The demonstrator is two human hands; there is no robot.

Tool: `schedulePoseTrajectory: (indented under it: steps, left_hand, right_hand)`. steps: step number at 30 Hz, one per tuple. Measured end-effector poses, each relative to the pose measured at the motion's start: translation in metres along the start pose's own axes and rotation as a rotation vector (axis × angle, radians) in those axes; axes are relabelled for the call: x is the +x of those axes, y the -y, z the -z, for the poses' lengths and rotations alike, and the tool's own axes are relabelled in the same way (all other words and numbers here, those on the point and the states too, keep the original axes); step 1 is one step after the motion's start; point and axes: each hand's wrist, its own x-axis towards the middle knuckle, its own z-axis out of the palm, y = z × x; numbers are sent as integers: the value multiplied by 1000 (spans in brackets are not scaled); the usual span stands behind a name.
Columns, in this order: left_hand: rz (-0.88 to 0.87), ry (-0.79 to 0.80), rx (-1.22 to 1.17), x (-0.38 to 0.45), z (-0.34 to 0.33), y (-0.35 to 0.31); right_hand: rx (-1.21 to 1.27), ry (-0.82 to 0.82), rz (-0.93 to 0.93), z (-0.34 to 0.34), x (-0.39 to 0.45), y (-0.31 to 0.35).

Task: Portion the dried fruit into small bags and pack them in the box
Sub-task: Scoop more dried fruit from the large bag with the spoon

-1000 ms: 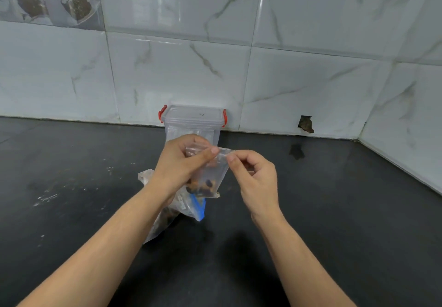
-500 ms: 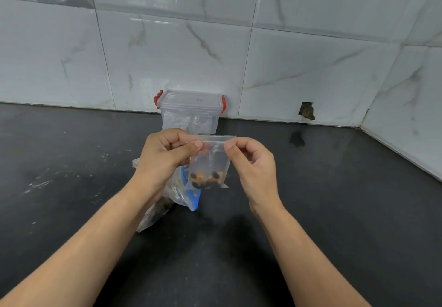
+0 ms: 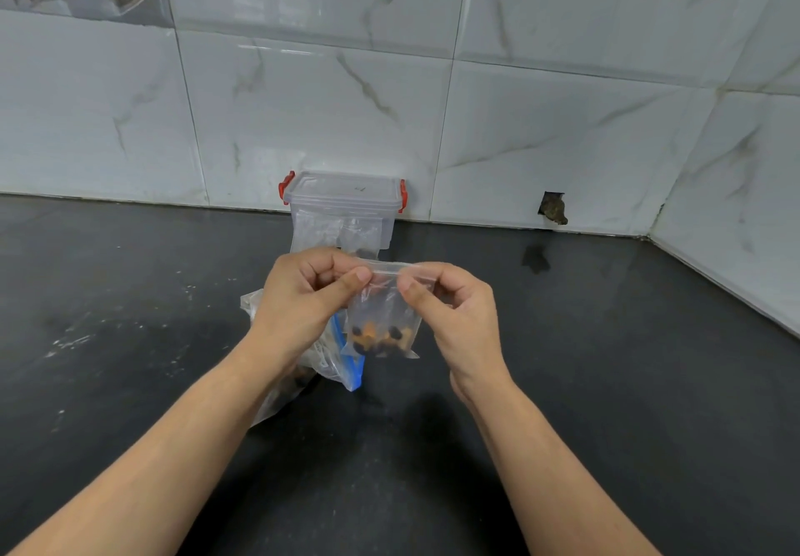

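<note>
Small bag [image 3: 383, 317], clear plastic, hangs upright above the dark table [image 3: 606, 382] between the two hands; its sealed top strip runs level from one hand to the other, and its lower part hangs free below the fingers; dried fruit [image 3: 379, 337], dark and orange pieces, sits gathered at the bottom of the bag, well below the pinch points. Left hand [image 3: 303, 300] pinches the top left corner of the strip between thumb and forefinger, the other fingers curled in; right hand [image 3: 454, 308] pinches the top right end of the strip in the same manner, thumb toward the camera, remaining fingers curled behind the bag. Large bag [image 3: 346, 365], clear with a blue edge, lies on the table beneath and behind the left hand, partly hidden by the wrist; dark contents show through its lower left part. Box [image 3: 344, 209], clear with red clips and its lid on, stands at the back of the table against the tiled wall [image 3: 519, 122], beyond the hands and apart from them; clear bags show through its side.
</note>
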Motion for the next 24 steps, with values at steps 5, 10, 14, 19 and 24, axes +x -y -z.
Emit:
schedulePoseTrajectory:
  steps: [5,10,14,19,24]
  left_hand:
    - [-29,69,41,-2,-4,0]
    - [-57,68,93,-2,-5,1]
    - [-46,37,104,-3,-5,-1]
    - [25,-74,29,0,1,1]
    - [85,-80,13,2,0,-1]
  right_hand:
    - [29,47,14,-3,-2,0]
    - [29,27,-26,-3,-1,1]
    - [79,55,-48,-5,-2,2]
    - [89,-30,-92,-2,1,-1]
    - [-13,-112,-111,0,3,-4]
